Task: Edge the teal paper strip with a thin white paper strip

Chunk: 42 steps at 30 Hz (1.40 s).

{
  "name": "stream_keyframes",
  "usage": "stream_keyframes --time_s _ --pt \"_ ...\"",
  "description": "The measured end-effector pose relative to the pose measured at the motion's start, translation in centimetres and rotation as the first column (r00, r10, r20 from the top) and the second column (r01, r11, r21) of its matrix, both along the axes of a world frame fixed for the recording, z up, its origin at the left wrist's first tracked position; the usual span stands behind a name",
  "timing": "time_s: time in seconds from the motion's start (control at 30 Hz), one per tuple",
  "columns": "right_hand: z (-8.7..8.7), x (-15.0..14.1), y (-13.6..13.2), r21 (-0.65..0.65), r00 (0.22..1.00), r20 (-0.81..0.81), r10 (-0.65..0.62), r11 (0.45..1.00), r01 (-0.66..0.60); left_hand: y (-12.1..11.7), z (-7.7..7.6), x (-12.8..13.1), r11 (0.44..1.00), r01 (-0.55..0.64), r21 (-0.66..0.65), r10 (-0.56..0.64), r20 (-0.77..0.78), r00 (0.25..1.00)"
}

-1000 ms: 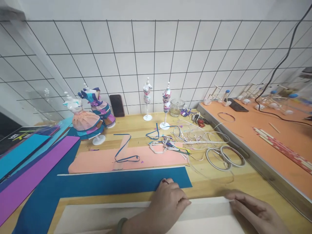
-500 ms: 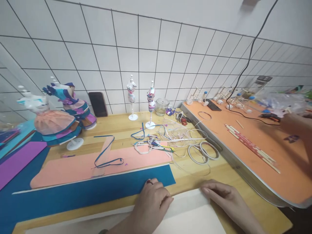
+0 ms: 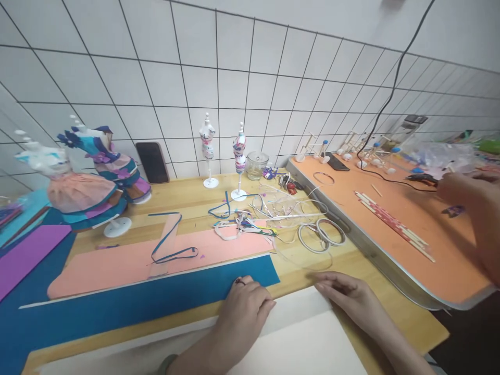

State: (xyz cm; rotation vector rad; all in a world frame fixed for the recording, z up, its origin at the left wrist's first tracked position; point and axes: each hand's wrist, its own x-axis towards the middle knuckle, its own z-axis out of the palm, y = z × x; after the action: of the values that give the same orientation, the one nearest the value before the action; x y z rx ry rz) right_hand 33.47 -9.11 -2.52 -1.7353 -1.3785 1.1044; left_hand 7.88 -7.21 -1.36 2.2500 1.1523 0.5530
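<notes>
Sheet stays put, work no further along, as the view swings rightward, right hand pinching its corner, left hand curled, its grip unclear.

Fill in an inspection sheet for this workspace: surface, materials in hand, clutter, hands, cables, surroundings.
Surface: wooden tabletop, largely covered by materials.
Materials in hand: cream sheet at the near edge; blue strip and pink strip beyond it.
Clutter: tangled ribbon scraps, partly over the pink strip; two pale rings overlapping.
Hands: left hand over the cream sheet's far edge; right hand at its corner, grip unclear.
Cables: black cable hangs down to the orange tabletop; nothing seen plugged in.
Surroundings: smartphone propped by the tiled wall; another person's hand above the orange tabletop.
</notes>
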Motion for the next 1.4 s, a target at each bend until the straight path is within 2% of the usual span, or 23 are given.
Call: stream_keyframes --time_s 0.23,0.4,0.53,0.63,0.73,0.83,0.9,0.97,1.13,1.4 --pt "-0.1 0.7 0.3 -0.051 0.999 0.016 0.049 0.998 -0.048 -0.1 0.3 0.0 1.0 -0.001 -0.01 0.001 -0.022 1.0" --pt "0.0 0.8 0.3 -0.042 0.997 0.029 0.065 0.997 -0.064 0.0 0.1 0.1 1.0 -0.007 -0.009 0.007 -0.011 1.0" --pt "0.9 0.5 0.4 -0.028 0.989 0.108 0.098 0.995 -0.095 -0.1 -0.2 0.1 0.999 -0.03 0.013 0.03 -0.019 0.999" --pt "2.3 -0.6 0.7 0.07 0.957 0.243 0.156 0.982 -0.178 -0.2 -0.3 0.2 0.999 -0.04 0.013 0.04 -0.025 0.999" --pt "3.7 -2.8 1.5 0.152 0.878 0.341 0.336 0.902 -0.404 -0.2 -0.2 0.2 0.999 -0.036 -0.003 0.036 -0.029 0.999" --pt "4.5 -5.1 2.4 0.121 0.725 0.409 0.554 0.755 -0.645 -0.2 -0.1 0.2 0.999 -0.046 -0.014 0.045 -0.033 0.998" --pt "4.6 -6.1 2.9 0.085 0.629 0.444 0.638 0.668 -0.739 -0.3 -0.1 0.2 0.998 -0.052 -0.023 0.051 -0.038 0.998" --pt "4.5 -6.4 3.2 0.063 0.588 0.46 0.665 0.636 -0.769 -0.3 -0.2 0.2 0.998 -0.048 -0.031 0.047 -0.042 0.998" --pt "4.6 -5.2 3.4 0.002 0.595 0.426 0.681 0.657 -0.754 -0.2 -0.2 0.1 0.999 -0.029 -0.033 0.028 -0.028 0.999" --pt "5.1 -0.5 2.4 -0.184 0.67 0.468 0.577 0.805 -0.565 -0.2 -0.2 0.0 0.998 -0.023 -0.054 0.022 -0.021 1.0"
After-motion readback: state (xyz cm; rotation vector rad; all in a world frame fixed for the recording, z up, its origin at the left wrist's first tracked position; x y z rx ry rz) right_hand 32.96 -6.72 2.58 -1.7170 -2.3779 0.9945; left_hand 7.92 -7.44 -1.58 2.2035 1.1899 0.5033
